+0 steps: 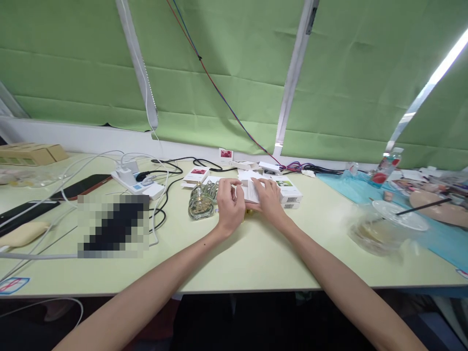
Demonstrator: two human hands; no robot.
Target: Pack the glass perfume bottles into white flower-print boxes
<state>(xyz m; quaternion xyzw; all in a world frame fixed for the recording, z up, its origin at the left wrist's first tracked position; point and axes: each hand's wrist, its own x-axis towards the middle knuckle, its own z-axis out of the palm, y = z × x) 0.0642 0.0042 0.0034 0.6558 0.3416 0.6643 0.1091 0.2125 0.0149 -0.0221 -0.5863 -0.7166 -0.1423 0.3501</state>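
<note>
Both my hands meet at the middle of the pale green table (234,258). My left hand (229,201) and my right hand (268,199) have their fingers curled around a small white box (251,191) with printed text on it. A clear glass bottle (202,200) lies just left of my left hand. Several small white boxes (288,190), some with pink or green pictures, lie behind and to the right of my hands.
A white power strip (137,184) with black and white cables sits at the left, beside dark phones (86,185). A glass bowl (376,234), a plate (400,214) and a plastic bottle (387,165) stand on a blue sheet at the right. Green blinds (226,73) hang behind.
</note>
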